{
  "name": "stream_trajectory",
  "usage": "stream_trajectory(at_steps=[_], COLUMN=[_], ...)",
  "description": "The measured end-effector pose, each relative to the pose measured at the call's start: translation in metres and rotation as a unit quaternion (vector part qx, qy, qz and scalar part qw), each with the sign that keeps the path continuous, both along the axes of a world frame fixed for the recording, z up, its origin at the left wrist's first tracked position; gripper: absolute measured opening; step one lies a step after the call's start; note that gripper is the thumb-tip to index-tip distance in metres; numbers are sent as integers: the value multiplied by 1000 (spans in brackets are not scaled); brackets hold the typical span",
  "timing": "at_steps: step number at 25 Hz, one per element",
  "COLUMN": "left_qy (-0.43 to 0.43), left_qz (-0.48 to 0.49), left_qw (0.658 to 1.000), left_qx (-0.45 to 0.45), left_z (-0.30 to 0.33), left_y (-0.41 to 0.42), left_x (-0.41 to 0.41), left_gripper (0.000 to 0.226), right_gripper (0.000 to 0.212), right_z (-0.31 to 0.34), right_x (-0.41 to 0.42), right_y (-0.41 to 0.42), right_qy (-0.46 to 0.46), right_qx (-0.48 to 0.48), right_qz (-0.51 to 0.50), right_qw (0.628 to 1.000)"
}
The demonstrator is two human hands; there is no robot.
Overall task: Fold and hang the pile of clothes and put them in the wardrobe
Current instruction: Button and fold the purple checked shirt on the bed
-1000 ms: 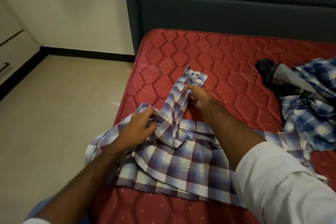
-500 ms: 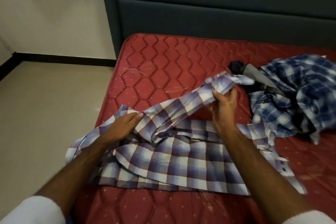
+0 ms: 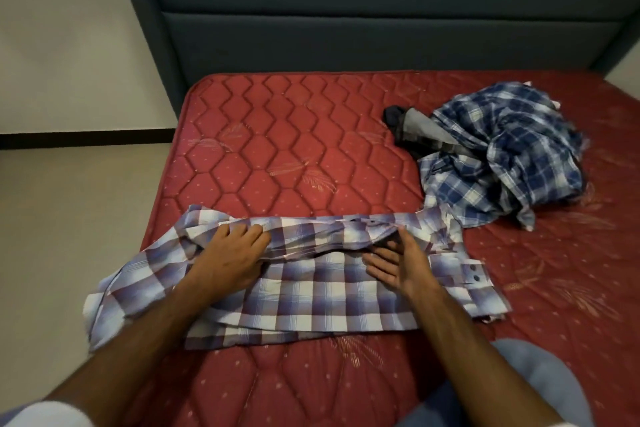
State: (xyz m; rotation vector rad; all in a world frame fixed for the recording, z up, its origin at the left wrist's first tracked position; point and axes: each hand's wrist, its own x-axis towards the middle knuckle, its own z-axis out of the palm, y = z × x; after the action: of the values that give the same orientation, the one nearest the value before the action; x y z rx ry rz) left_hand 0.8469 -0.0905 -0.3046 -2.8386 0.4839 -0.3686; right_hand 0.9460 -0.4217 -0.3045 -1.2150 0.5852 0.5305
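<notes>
Two hands lie on the plaid shirt (image 3: pixel 311 288), its long axis left-to-right across lower frame: left hand (image 3: pixel 230 255) flat, pressing; right hand (image 3: pixel 398 262) open, fingers beside the sleeve fold.

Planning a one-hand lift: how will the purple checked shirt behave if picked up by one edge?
Probably floppy: the purple checked shirt lies creased and bunched under the left hand. Its folds would likely fall open. It looks thin and light, and its edge droops over the mattress side.

The dark garment (image 3: pixel 403 128) at right lies mostly buried under the blue checked shirt (image 3: pixel 502 152); its kind is unclear.
</notes>
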Motion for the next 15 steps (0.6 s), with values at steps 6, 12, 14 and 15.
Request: stream_trajectory(at_steps=[6, 12, 14, 15], left_qy=[18, 44, 51, 57], left_qz=[53, 89, 81, 70], left_qw=[998, 969, 967, 969], left_qx=[-11, -227, -238, -231], left_z=[-3, -3, -1, -2], left_y=[-9, 5, 12, 14], left_x=[-3, -14, -15, -13], left_gripper=[40, 31, 31, 30], right_gripper=[78, 25, 24, 23], right_z=[13, 16, 17, 15], right_x=[17, 23, 17, 13], right_y=[-23, -23, -33, -40], right_qy=[29, -79, -132, -136], right_qx=[-107, -111, -53, -59], right_qz=[84, -16, -56, -59], right_qw=[990, 991, 988, 987])
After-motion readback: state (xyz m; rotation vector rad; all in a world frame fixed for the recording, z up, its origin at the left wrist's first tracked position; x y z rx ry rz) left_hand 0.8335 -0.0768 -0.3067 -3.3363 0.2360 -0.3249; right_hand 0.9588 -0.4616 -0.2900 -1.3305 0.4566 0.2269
